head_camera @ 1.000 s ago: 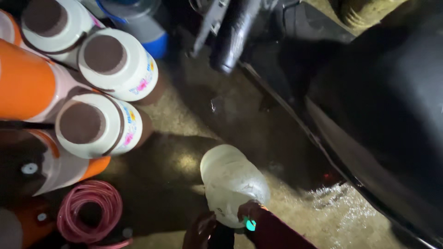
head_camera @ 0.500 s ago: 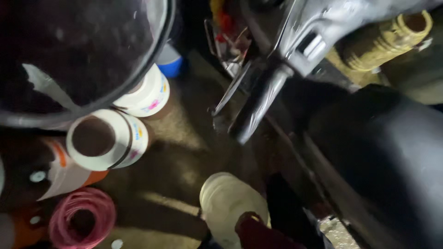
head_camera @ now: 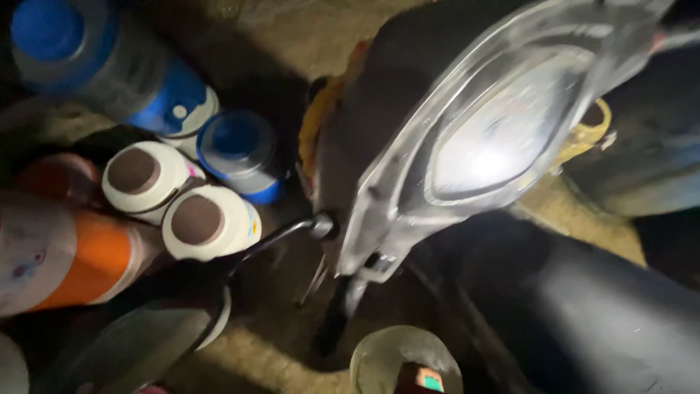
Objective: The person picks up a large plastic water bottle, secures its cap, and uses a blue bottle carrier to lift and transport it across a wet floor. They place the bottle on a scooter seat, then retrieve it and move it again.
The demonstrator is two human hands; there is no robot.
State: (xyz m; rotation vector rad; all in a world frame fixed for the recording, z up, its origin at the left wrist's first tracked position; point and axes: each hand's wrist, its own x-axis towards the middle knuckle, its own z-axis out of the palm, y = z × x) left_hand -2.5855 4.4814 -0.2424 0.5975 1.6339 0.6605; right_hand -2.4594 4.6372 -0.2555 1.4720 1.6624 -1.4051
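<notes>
plastic jug (head_camera: 397, 355) at bottom edge, just beside scooter (head_camera: 467, 168)

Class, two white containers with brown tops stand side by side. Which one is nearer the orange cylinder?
The lower-right white container; it touches the orange cylinder.

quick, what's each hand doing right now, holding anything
Left hand: not in view.
Right hand: only a sliver shows at the bottom edge, against the pale round container; whether it grips it cannot be told.

pale jug (head_camera: 397, 357) cut off at bottom edge, hands hidden, scooter dashboard (head_camera: 496, 131) blurred
</notes>
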